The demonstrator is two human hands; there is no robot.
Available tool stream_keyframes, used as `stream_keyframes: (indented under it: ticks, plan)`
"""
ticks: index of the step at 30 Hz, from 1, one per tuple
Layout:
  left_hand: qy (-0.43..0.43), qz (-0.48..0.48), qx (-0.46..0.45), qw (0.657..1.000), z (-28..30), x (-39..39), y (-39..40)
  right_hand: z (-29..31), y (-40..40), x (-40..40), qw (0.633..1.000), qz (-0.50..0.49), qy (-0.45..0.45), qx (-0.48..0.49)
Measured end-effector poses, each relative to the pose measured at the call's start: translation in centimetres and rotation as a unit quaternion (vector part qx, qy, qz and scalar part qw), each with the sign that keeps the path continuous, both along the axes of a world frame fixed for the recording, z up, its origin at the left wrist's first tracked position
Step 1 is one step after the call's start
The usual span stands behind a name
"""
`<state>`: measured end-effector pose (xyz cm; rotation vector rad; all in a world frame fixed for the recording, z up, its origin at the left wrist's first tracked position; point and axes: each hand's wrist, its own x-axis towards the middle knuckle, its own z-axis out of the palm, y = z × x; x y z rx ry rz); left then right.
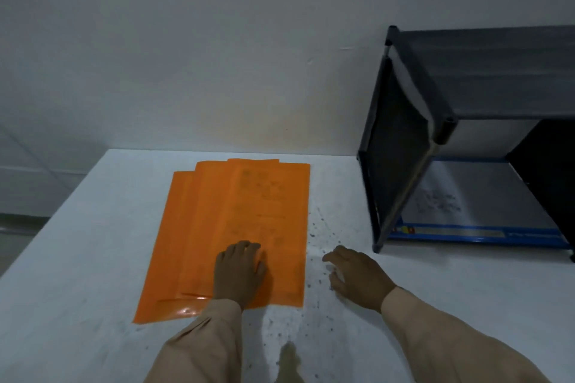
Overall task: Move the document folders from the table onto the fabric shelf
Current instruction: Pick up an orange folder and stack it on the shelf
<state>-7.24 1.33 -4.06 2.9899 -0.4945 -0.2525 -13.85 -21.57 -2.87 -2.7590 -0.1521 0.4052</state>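
Observation:
A fanned stack of orange document folders [245, 214] lies flat on the white table [77, 258], the top one showing faint print. My left hand [239, 270] presses flat on the stack's near end, fingers spread. My right hand [354, 274] rests palm down on the bare table just right of the stack's right edge, holding nothing. The dark fabric shelf [435, 87] stands at the right on the table. A blue-edged folder [476, 211] with a printed sheet lies on its lower level.
A plain white wall runs behind the table. Dark specks dot the tabletop [320, 236] between the folders and the shelf. The shelf's front-left post [404, 196] slants down near my right hand. The table's left edge falls away to the floor.

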Motion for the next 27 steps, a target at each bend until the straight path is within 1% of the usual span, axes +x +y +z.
stream_keyframes:
  ticks: [2,5,9,14,19,22,25,27]
  plan:
    - [0.009,0.031,0.003,0.999,0.2,1.3,1.2,-0.3,1.3,1.8,1.0,-0.006,0.009,-0.007]
    - [0.058,0.12,-0.011,0.991,0.0,3.1,2.5,-0.9,3.3,4.5,0.999,-0.008,0.033,-0.034]
    - [0.086,0.195,-0.069,0.975,-0.7,5.1,3.2,-1.3,6.1,7.4,0.997,0.002,0.052,-0.053]
    - [0.114,0.25,-0.103,0.956,-0.4,7.3,3.3,-1.3,9.1,10.4,0.996,0.017,0.052,-0.069]
    - [0.162,0.28,-0.177,0.93,-0.2,9.6,3.6,-1.8,10.3,12.0,0.991,0.007,0.109,-0.074]
    - [0.192,0.279,-0.221,0.915,0.0,10.0,3.7,-1.6,10.3,12.1,0.991,0.007,0.113,-0.077]
    - [0.185,0.266,-0.285,0.902,0.5,10.1,3.8,-1.2,10.0,12.1,0.99,0.009,0.12,-0.078]
    - [0.164,0.233,-0.329,0.9,0.7,9.7,3.8,-0.9,9.8,12.0,0.989,0.012,0.127,-0.074]
